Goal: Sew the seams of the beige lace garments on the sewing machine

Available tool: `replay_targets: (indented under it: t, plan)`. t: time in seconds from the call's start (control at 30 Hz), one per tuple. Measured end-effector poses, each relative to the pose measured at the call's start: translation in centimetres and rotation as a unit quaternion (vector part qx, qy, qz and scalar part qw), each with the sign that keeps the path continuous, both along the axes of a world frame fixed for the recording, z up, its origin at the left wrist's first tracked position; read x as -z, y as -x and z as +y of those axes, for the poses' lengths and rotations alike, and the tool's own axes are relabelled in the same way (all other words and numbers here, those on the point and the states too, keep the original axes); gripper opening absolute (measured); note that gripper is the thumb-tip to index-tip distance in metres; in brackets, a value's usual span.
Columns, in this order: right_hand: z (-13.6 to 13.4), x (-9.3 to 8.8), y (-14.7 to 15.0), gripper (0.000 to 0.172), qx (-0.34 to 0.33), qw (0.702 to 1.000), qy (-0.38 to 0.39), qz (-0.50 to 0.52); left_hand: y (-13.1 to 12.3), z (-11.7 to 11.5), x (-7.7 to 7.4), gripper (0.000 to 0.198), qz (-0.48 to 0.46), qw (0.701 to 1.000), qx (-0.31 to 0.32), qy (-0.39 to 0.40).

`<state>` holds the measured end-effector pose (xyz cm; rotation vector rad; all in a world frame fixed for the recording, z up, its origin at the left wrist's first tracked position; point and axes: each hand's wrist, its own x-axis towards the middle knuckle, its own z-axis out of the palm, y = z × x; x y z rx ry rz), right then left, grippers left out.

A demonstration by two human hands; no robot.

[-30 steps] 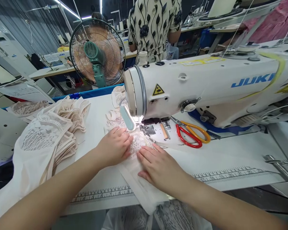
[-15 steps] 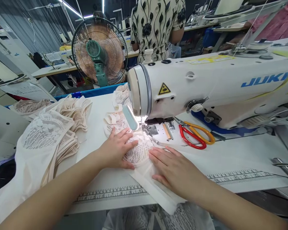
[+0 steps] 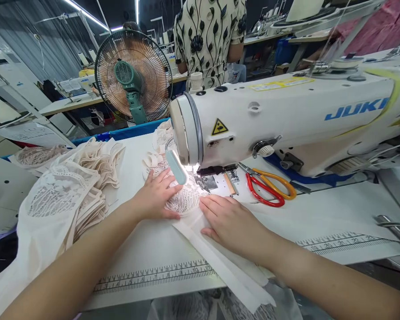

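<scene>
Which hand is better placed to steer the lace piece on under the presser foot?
Probably the left hand: it lies flat on the lace piece, fingertips beside the presser foot. The right hand rests farther back on the plain fabric strip.

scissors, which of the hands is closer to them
Right. The right hand lies flat on the fabric, just left of and below the scissors. The left hand rests on the lace, farther left, beyond the needle.
</scene>
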<state>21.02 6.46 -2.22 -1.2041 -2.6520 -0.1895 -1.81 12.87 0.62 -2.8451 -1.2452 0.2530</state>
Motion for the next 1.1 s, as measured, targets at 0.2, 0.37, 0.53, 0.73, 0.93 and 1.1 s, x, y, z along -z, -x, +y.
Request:
replay_targets:
  t: [0.2,0.37,0.53,0.73,0.93,1.1]
  plan:
    - [1.0,-0.2,1.0,0.034,0.032,0.999,0.022,-0.017,0.1,1.0,-0.4,0.075,0.002,0.999,-0.029,-0.013]
    - [1.4,-0.3,1.7,0.030,0.047,0.998,0.020,-0.025,0.2,1.6,-0.7,0.070,0.002,0.997,-0.077,-0.005]
    - [1.4,-0.4,1.9,0.037,0.051,0.998,0.003,-0.031,0.0,2.4,-0.7,0.072,-0.022,0.992,-0.110,0.061]
    - [0.9,0.1,1.4,0.031,0.043,0.999,0.011,-0.018,-0.2,3.4,-0.9,0.078,-0.066,0.987,-0.100,0.107]
    - [0.6,0.4,1.0,0.032,0.034,0.999,0.001,-0.007,-0.5,4.2,-1.5,0.071,-0.058,0.991,-0.085,0.084]
    - [0.3,0.2,0.5,0.036,0.021,1.000,-0.005,0.008,-0.3,5.1,-1.5,0.058,-0.039,0.998,-0.052,0.021]
